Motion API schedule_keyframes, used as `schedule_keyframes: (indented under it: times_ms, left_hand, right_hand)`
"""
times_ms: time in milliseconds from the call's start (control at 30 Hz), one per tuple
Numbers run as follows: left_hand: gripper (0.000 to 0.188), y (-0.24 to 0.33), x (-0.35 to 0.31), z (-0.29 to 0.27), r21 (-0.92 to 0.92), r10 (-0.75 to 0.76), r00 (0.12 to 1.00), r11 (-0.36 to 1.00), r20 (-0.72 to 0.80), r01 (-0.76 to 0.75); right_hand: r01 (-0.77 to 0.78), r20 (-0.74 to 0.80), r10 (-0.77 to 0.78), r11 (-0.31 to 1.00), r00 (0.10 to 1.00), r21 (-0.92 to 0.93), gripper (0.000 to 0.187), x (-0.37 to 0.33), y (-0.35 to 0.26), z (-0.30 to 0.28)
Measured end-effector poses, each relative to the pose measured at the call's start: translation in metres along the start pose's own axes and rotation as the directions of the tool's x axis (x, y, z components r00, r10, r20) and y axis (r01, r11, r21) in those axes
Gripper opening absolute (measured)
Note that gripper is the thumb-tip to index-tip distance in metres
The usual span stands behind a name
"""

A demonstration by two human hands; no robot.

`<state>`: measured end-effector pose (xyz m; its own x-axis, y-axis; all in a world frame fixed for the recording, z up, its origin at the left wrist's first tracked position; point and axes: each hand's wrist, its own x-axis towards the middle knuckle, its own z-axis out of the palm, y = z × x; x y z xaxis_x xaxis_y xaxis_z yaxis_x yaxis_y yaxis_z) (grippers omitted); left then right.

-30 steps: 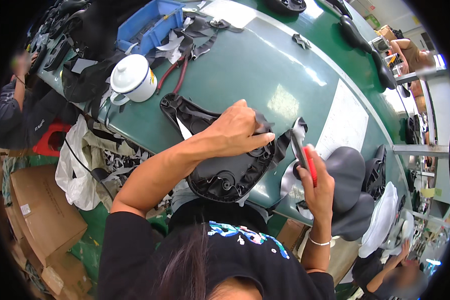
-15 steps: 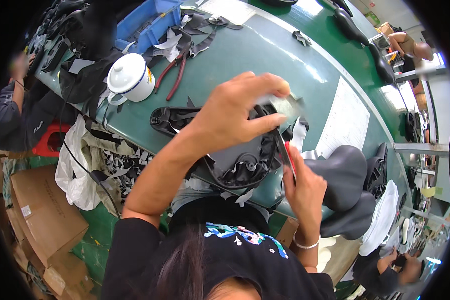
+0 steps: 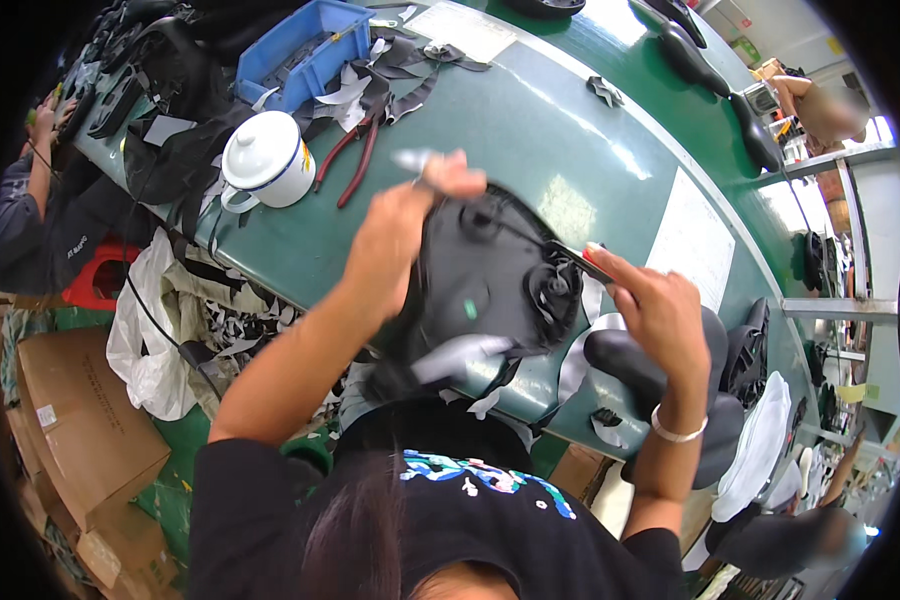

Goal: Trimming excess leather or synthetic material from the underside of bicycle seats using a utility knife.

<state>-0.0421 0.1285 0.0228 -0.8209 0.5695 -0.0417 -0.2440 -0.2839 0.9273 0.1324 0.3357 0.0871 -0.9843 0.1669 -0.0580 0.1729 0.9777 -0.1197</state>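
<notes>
A black bicycle saddle [image 3: 445, 265] lies underside up on the table in front of me, its wide end to the right and partly blurred by motion. My left hand [image 3: 395, 230] is closed on its upper left edge, with a pale blurred scrap [image 3: 412, 160] at the fingertips. At the far right edge of the saddle, my right hand [image 3: 660, 305] grips a slim dark tool with a red part [image 3: 587, 257]. The tool's tip touches or nearly touches the rim; its exact kind is hard to tell. A grey-white strip [image 3: 460, 358] blurs across the near edge.
A white lidded enamel mug [image 3: 270, 165], red-handled pliers [image 3: 355, 165] and a blue bin [image 3: 305, 55] with dark scraps stand at the far left. Black saddles [image 3: 640, 360] and a white paper sheet [image 3: 685, 240] lie to the right. Another person [image 3: 30, 220] works at the left.
The saddle has turned, its nose end swinging toward me. My left hand has moved left onto its edge; my right hand has shifted up and right with the tool.
</notes>
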Motion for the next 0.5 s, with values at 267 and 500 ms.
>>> schedule_keyframes:
  times_ms: [267,500]
  left_hand:
    - [0.048,0.059,-0.008,-0.068,-0.469,0.450,0.840,0.838,0.303,-0.280]
    - [0.034,0.045,0.034,-0.024,0.646,-0.250,0.607,0.122,0.754,-0.753]
  right_hand:
    - [0.156,0.076,-0.143,0.967,0.987,-0.202,0.049,-0.021,-0.028,-0.013]
    - [-0.038,0.052,0.043,0.995,0.998,-0.092,0.047,-0.057,-0.049,-0.010]
